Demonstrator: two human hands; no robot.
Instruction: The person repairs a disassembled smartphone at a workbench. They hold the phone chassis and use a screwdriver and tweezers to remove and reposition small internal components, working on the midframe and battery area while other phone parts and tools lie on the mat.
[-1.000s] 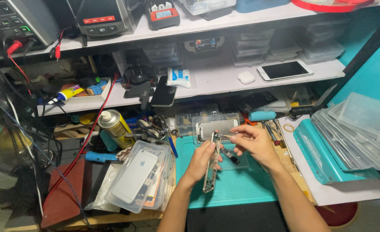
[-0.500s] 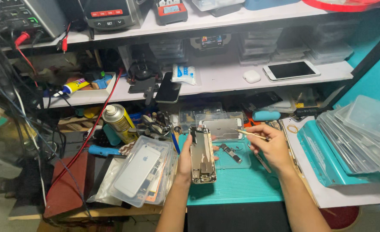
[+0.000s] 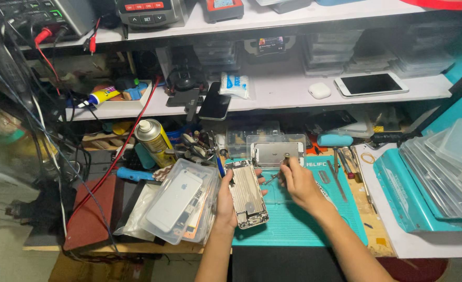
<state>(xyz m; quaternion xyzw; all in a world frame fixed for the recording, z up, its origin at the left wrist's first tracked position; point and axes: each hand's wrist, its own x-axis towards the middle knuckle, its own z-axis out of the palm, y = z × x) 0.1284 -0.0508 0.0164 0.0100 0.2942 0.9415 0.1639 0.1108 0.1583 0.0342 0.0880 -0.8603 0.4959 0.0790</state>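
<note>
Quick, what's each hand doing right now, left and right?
Left hand: closed around the opened phone body, holding it over the teal mat.
Right hand: pinching a thin metal tool.

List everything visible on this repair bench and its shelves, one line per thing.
opened phone chassis: one, silver, upright in the left hand over the mat
cutting mat: one, teal, bench centre
small tool: one, metal, in the right hand
clear case with a phone: one, white phone, left of the mat
spray can: one, gold, back left
white phone: one, face up, middle shelf right
dark phone: one, black, middle shelf edge
clear lidded trays: a stack, bench right
red lead: one, running from the shelf to the bench
left hand: one, gripping the chassis
right hand: one, holding the tool
</note>
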